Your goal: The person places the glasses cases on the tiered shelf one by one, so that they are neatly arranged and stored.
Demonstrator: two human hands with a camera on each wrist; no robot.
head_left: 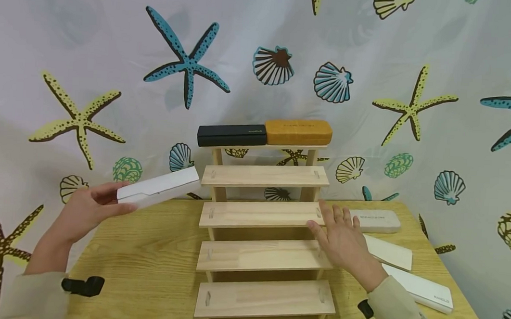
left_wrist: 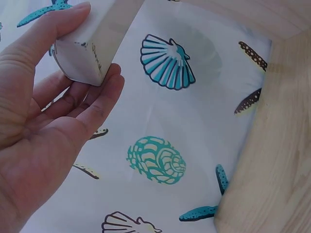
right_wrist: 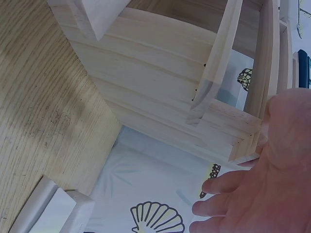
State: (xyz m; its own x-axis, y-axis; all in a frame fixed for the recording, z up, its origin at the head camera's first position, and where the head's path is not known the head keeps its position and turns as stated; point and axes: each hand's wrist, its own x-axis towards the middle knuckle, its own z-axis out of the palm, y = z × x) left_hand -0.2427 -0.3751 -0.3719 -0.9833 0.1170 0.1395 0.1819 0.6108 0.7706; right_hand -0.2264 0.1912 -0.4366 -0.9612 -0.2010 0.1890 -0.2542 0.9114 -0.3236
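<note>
A white case (head_left: pixel 158 188) is in the air over the left side of the table (head_left: pixel 146 250), tilted so that its right end is higher than its left. The left hand (head_left: pixel 92 206) grips it by the left end, thumb on one side and fingers on the other; the left wrist view shows small dark marks on one face near the grip. The case's right end lies just beside the left end of the rack's second shelf from the top; whether the two touch, I cannot tell. The rack (head_left: pixel 265 300) is pale wood, with five stepped shelves, and stands on the middle of the table. The right hand (head_left: pixel 344 236) holds nothing: its fingers are extended and somewhat apart at the right end of the middle shelf, with the thumb at that shelf's edge. On the top shelf a black case (head_left: pixel 232 135) lies on the left and an orange case (head_left: pixel 299 133) on the right, end to end. Right of the rack, on the table, a grey case (head_left: pixel 375 221) lies farthest back, then a cream case (head_left: pixel 389 252), partly hidden by the right hand, then a second white case (head_left: pixel 426 290) nearest the front, partly behind the sleeve (head_left: pixel 403 309). Behind everything hangs a pale curtain (head_left: pixel 254 15) printed with starfish and shells.
</note>
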